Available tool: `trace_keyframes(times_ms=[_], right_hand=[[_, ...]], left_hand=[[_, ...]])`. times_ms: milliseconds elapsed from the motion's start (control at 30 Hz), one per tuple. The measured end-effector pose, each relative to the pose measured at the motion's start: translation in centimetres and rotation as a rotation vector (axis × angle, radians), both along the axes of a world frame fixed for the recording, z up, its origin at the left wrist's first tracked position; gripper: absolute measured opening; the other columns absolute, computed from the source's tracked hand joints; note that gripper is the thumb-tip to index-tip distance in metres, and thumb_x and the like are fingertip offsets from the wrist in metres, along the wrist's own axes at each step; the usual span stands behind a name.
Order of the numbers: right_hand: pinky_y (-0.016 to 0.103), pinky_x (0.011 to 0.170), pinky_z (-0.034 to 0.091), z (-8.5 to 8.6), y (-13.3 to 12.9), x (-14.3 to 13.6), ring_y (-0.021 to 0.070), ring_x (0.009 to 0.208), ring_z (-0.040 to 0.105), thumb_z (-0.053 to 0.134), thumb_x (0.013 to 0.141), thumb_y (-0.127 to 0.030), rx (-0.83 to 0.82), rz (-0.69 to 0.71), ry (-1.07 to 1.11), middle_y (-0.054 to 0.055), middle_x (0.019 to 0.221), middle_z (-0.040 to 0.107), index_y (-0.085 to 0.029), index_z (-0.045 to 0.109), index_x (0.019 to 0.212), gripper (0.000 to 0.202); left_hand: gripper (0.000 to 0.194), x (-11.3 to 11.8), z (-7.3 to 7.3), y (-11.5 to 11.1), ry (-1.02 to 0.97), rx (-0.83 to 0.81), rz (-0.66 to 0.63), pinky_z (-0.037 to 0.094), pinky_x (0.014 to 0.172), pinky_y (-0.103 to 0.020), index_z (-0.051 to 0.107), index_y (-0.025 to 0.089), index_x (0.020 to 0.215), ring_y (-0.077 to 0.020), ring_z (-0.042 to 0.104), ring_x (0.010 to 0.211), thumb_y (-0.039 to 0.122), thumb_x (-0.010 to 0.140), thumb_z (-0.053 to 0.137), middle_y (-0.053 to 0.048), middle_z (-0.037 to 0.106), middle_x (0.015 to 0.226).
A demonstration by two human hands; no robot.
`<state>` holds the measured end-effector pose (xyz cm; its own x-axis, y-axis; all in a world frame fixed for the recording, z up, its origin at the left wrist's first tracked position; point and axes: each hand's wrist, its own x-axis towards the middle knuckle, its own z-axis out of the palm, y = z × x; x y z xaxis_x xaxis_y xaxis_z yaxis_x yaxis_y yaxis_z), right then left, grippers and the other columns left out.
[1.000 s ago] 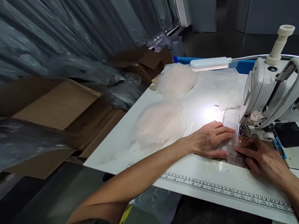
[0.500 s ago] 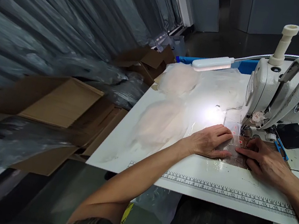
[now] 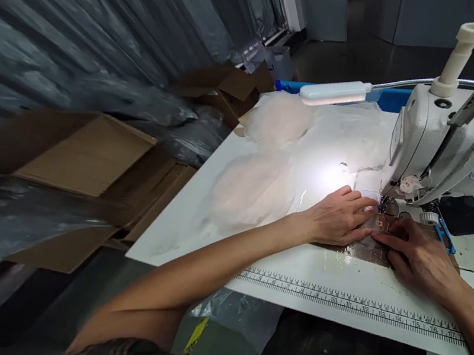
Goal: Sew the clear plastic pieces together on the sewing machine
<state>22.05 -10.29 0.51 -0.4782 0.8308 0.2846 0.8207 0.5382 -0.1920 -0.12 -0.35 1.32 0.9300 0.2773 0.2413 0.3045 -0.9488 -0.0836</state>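
A small piece of sheer, pale fabric point(image 3: 362, 238) lies at the needle end of a white sewing machine point(image 3: 445, 138), by the presser foot point(image 3: 384, 204). My left hand point(image 3: 341, 217) is closed on its left side, fingers together and the thumb drawn in near them. From the right, my right hand point(image 3: 422, 255) holds the near edge, its index finger reaching toward my left thumb and its other fingers bent. A small red mark shows between my hands. Beneath is a brown, shiny plate point(image 3: 380, 257). What lies under my fingers is hidden.
Two pale, rounded bundles of thin cloth point(image 3: 253, 189) rest on the white table point(image 3: 182, 241). A lamp point(image 3: 335, 93) shines above it. Blue snips point(image 3: 444, 234) and a black phone point(image 3: 465, 215) sit right of the needle. Open cardboard boxes point(image 3: 87, 160) stand at left.
My left hand has moved slightly up toward the presser foot, and its thumb has drawn closer to the fingers. My right hand stays almost in place. The view has shifted a little.
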Motion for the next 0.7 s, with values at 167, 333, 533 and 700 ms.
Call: trace_keyframes(times_ms=[167, 333, 533, 700], right_hand=[[0.041, 0.078, 0.055, -0.7, 0.7, 0.1, 0.0244, 0.092, 0.058, 0.047, 0.095, -0.022, 0.087, 0.019, 0.008, 0.011, 0.102, 0.063, -0.028, 0.072, 0.117, 0.034], [0.043, 0.082, 0.055, -1.1, 1.3, 0.2, 0.0251, 0.096, 0.057, 0.047, 0.095, -0.022, 0.077, 0.004, 0.101, 0.013, 0.105, 0.061, -0.025, 0.072, 0.118, 0.034], [0.042, 0.076, 0.054, -1.3, 1.2, 0.0, 0.0237, 0.090, 0.059, 0.047, 0.092, -0.019, 0.111, -0.009, 0.094, 0.011, 0.104, 0.059, -0.026, 0.072, 0.115, 0.035], [0.041, 0.074, 0.054, -1.2, 1.2, 0.0, 0.0217, 0.083, 0.059, 0.047, 0.091, -0.019, 0.088, -0.017, 0.096, 0.011, 0.104, 0.058, -0.026, 0.072, 0.116, 0.035]], left_hand=[[0.046, 0.4, 0.7, 0.8, 0.093, 0.009, -0.013, 0.037, 0.081, -0.037, 0.064, 0.011, 0.119, -0.0231, 0.056, 0.090, 0.042, 0.102, 0.035, -0.011, 0.061, 0.134], [0.047, 0.4, 0.5, 1.5, 0.082, -0.060, 0.022, 0.035, 0.086, -0.039, 0.059, 0.010, 0.129, -0.0259, 0.056, 0.101, 0.042, 0.102, 0.037, -0.012, 0.059, 0.138], [0.051, 0.1, -0.5, 1.3, 0.001, -0.182, 0.072, 0.037, 0.090, -0.042, 0.054, 0.010, 0.135, -0.0279, 0.053, 0.112, 0.044, 0.102, 0.036, -0.014, 0.054, 0.142], [0.048, 0.0, -1.0, 1.4, -0.047, -0.205, 0.064, 0.036, 0.093, -0.043, 0.055, 0.012, 0.134, -0.0274, 0.052, 0.114, 0.042, 0.102, 0.036, -0.013, 0.056, 0.141]])
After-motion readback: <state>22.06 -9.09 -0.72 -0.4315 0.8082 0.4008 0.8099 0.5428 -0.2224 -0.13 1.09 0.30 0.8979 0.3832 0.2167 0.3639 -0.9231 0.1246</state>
